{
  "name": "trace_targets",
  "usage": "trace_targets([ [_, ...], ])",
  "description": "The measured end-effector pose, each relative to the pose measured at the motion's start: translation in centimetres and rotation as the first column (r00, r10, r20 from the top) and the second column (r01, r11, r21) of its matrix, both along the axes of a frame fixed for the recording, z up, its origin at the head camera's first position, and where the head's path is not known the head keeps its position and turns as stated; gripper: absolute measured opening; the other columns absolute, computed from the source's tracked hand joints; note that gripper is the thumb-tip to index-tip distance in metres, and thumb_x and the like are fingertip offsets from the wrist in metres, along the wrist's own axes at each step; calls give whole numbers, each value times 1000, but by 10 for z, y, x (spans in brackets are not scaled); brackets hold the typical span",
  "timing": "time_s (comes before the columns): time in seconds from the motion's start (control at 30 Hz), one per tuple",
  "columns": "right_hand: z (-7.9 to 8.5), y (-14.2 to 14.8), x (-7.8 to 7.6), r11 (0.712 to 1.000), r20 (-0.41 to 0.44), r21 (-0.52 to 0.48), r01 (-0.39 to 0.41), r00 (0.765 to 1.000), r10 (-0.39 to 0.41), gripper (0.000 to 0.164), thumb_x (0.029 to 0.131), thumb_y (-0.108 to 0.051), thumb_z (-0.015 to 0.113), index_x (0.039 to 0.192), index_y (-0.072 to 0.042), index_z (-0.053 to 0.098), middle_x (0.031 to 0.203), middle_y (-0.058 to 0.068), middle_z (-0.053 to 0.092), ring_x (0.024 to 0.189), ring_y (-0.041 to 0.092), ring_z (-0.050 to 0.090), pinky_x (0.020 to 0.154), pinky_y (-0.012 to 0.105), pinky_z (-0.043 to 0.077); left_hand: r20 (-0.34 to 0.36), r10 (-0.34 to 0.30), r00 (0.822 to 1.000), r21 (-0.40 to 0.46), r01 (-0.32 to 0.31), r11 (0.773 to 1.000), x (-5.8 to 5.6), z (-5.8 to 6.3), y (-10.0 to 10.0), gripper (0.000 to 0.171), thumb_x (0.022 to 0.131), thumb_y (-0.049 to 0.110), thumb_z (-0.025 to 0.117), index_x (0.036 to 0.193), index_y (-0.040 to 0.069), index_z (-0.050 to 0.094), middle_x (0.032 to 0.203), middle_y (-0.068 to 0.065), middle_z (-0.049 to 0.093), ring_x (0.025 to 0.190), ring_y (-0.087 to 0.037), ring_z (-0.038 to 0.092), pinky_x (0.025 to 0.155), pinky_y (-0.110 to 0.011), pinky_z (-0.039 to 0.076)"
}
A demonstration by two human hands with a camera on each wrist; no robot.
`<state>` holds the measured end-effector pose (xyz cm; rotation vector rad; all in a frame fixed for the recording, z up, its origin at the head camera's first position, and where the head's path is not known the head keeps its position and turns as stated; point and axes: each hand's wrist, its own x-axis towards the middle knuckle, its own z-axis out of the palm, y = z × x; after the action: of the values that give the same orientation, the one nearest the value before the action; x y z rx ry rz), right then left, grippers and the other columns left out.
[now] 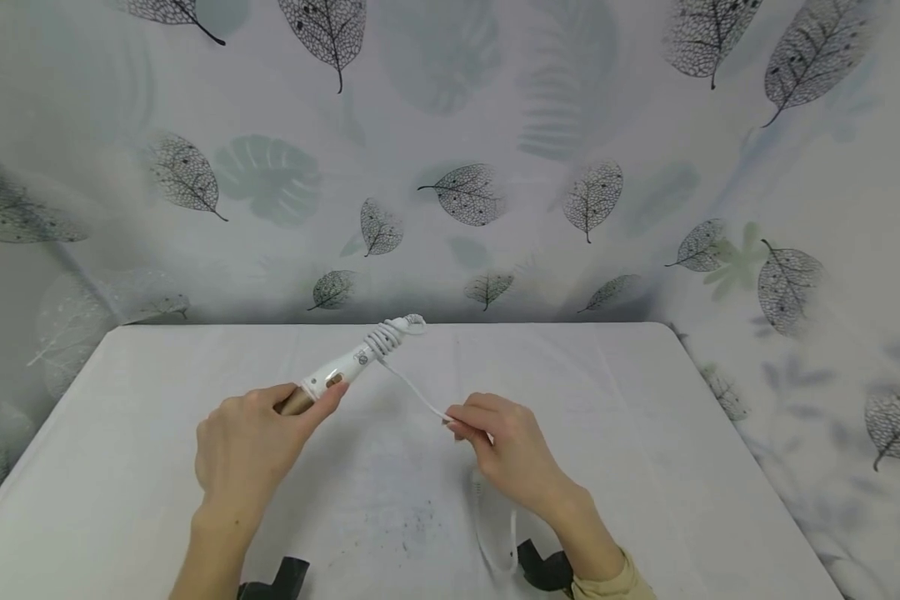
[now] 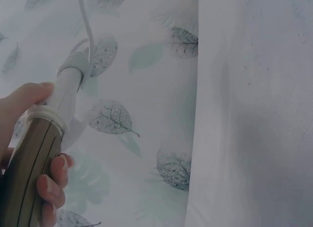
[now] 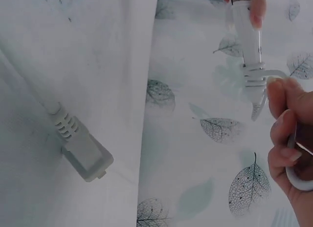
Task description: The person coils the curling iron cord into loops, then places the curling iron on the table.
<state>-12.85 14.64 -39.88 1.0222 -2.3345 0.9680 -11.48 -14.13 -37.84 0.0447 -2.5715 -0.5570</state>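
Wearing black fittings (image 1: 543, 568) near both wrists, at the bottom edge of the head view, and a pale tan sleeve (image 1: 615, 581) on the right forearm. Trailing a loop of white cord (image 1: 417, 393) below the right hand (image 1: 513, 450), with a ribbed white plug (image 3: 88, 151) pictured large in the right-wrist view; resting on the cloth or hanging over it, impossible to tell. Pinching the cord between thumb and fingers of the right hand, fingertips together, with a bend of cord showing beneath the curled lower fingers. Gripping a white-and-gold, wand-shaped appliance (image 1: 345, 364) in the left hand (image 1: 247, 450), fingers clamped around the gold-brown barrel and thumb laid along the white handle. Holding the appliance aslant over the table, left of the right hand, with the barrel toward the body and the handle pointing up and away to the right. Wound in several turns around the handle's far end, in a snug coil (image 1: 384, 339), then running nearly straight down to the right fingertips. Set above a white-covered table (image 1: 607, 442), speckled with dark marks near the front. Backed, beyond the table's far edge, by a pale curtain (image 1: 495, 125) printed with dark, lacy leaves and faint green foliage.
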Motion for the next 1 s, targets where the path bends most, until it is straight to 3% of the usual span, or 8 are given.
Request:
trace_targets([
  [0.17,-2,2,-4,987,-98,38,154,984,-150,15,81,0,79,94,-7,78,82,-2,62,71,9,51,61,20,44,20,27,999,-17,-27,1000,-1,1,0,55,77,68,71,54,22,50,46,6,31,41,-13,27,40,-27,18],
  [0.3,-2,1,-5,979,-121,61,193,975,-184,13,83,-1,78,93,-10,77,82,-2,59,72,11,49,60,23,42,15,27,1000,-25,-27,999,-1,1,0,55,76,67,71,55,21,51,47,5,31,42,-13,26,40,-27,18],
  [0.37,-1,1,-5,984,-133,60,167,979,-157,13,84,-2,77,93,-11,77,84,-2,59,73,12,49,61,23,42,29,27,999,-22,-26,999,-1,1,0,57,77,68,71,55,20,49,47,5,31,42,-13,26,40,-27,18],
  [0.47,0,0,-5,995,-157,33,97,983,-91,13,85,0,75,92,-12,76,86,-3,60,74,12,49,62,22,41,121,32,992,5,-33,999,1,3,2,56,78,74,66,61,21,61,48,5,36,42,-14,30,41,-28,21],
  [0.6,3,0,-5,999,-197,-51,15,980,-25,13,86,2,73,91,-10,75,86,-2,60,74,13,49,64,20,39,272,12,962,32,-22,999,3,6,3,61,78,83,56,76,24,71,51,4,43,45,-16,38,41,-30,27],
  [0.67,4,1,-5,996,-202,-85,-7,979,-10,9,90,-1,70,92,-9,75,87,-2,60,75,13,49,65,19,39,308,-10,951,27,1,1000,3,7,2,63,78,85,54,78,24,72,52,4,44,46,-16,40,42,-30,29],
  [0.83,5,2,-4,991,-201,-125,-50,979,24,13,99,-11,62,94,-8,74,88,-1,60,75,13,48,67,18,38,263,-85,961,-34,97,995,3,2,3,56,81,76,61,68,22,65,49,5,40,45,-14,36,42,-30,28],
  [1.0,7,1,-4,980,-211,-166,-111,975,75,15,100,-13,60,96,-7,73,88,-1,60,75,12,46,67,17,36,233,-146,961,-57,163,985,3,-3,9,52,81,71,66,61,23,60,48,8,38,45,-12,35,43,-29,28],
])
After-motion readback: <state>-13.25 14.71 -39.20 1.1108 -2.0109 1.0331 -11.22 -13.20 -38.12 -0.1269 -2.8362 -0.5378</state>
